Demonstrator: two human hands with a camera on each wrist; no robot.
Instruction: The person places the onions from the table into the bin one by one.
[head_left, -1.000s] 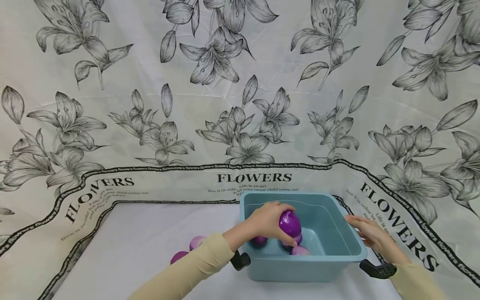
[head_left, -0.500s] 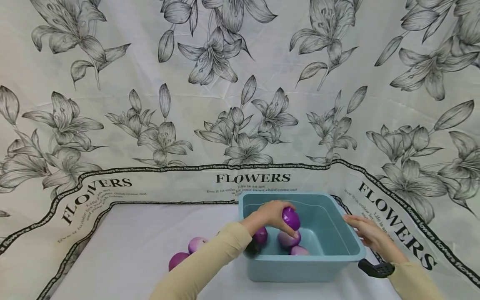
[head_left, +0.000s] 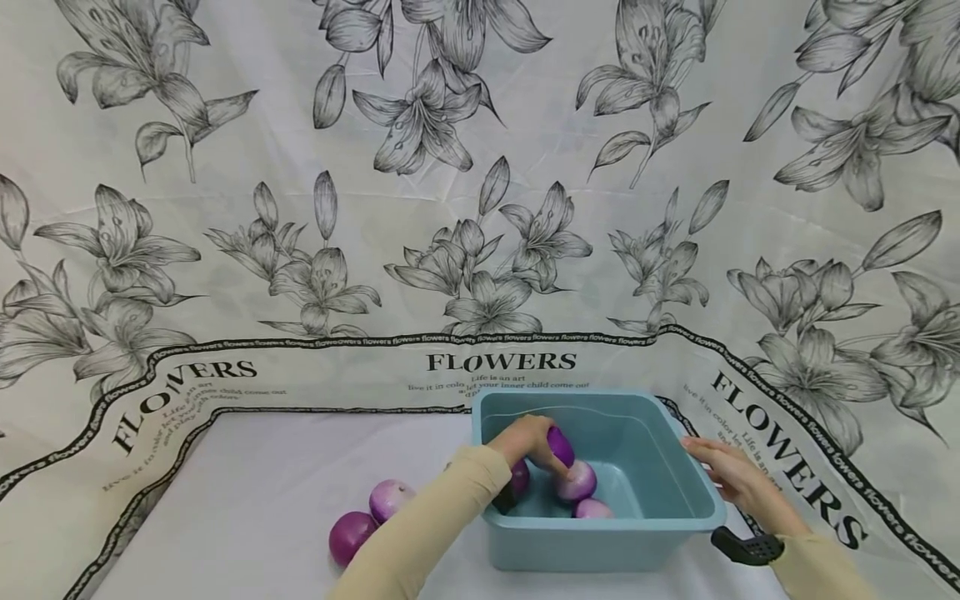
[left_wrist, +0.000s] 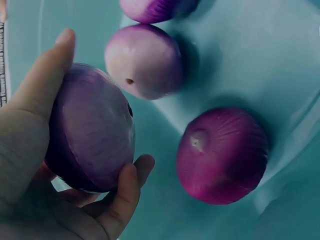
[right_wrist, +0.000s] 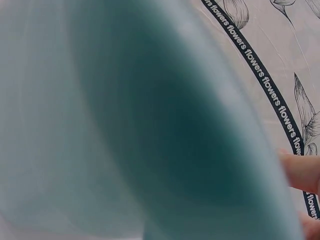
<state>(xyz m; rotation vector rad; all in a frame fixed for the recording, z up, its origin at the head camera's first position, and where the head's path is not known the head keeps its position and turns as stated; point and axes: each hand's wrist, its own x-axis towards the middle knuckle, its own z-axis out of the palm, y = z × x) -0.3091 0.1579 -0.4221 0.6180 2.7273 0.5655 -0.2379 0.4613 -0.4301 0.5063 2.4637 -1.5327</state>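
Inside the light blue plastic bin (head_left: 600,546), my left hand (head_left: 528,440) grips a purple onion (head_left: 558,447), low down toward the bin's left side. The left wrist view shows the thumb and fingers wrapped around this held onion (left_wrist: 92,130). Beside it in the bin lie a pale onion (left_wrist: 145,61), a dark purple onion (left_wrist: 222,155) and another onion (left_wrist: 155,7) at the top edge. My right hand (head_left: 738,475) touches the bin's right rim from outside, fingers mostly extended; only some fingertips (right_wrist: 302,172) show in the right wrist view.
Left of the bin, a pale onion (head_left: 390,500) and a dark purple onion (head_left: 351,537) lie on the white tabletop (head_left: 247,508), partly behind my left sleeve. A flower-printed cloth (head_left: 375,208) hangs behind and along the sides.
My left hand has gone down and left inside the bin, still holding the onion. The pale onions under it show more now. My right hand keeps its place at the rim.
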